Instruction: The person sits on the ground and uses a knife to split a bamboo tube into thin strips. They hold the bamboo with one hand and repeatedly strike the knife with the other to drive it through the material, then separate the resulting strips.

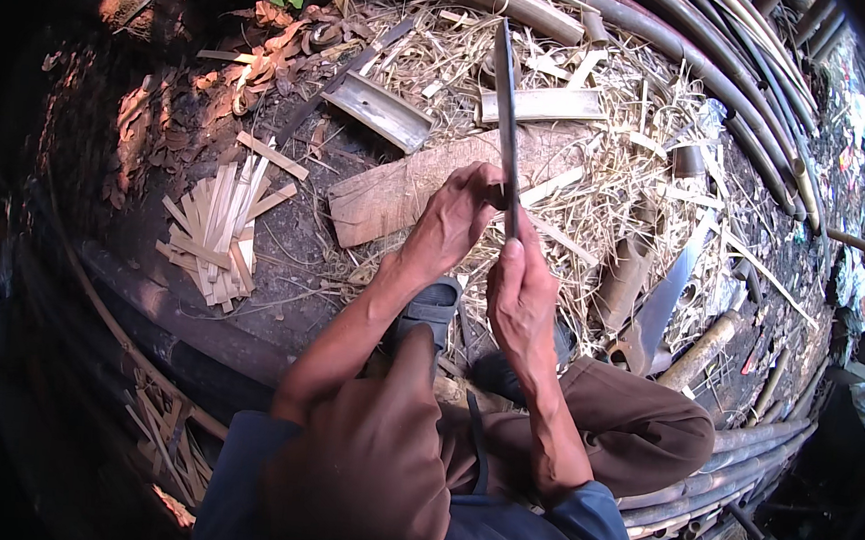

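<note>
A long-bladed knife (509, 105) points away from me, its narrow dark blade seen almost edge-on. My right hand (523, 294) is wrapped round its handle end, just above my knees. Close against the left side of the blade, my left hand (456, 217) is closed with its fingers curled round a small piece of bamboo (498, 196); most of that piece is hidden by the fingers and the blade. Below both hands a wide wooden board (387, 202) lies on the ground, strewn with pale shavings.
Left of me lies a pile of split bamboo strips (220, 225). Halved bamboo pieces (378, 111) rest beyond the board. At right are a handsaw (674, 287) and cut bamboo tubes (620, 283). Long poles (689, 47) edge the far right; shavings (599, 181) cover the ground.
</note>
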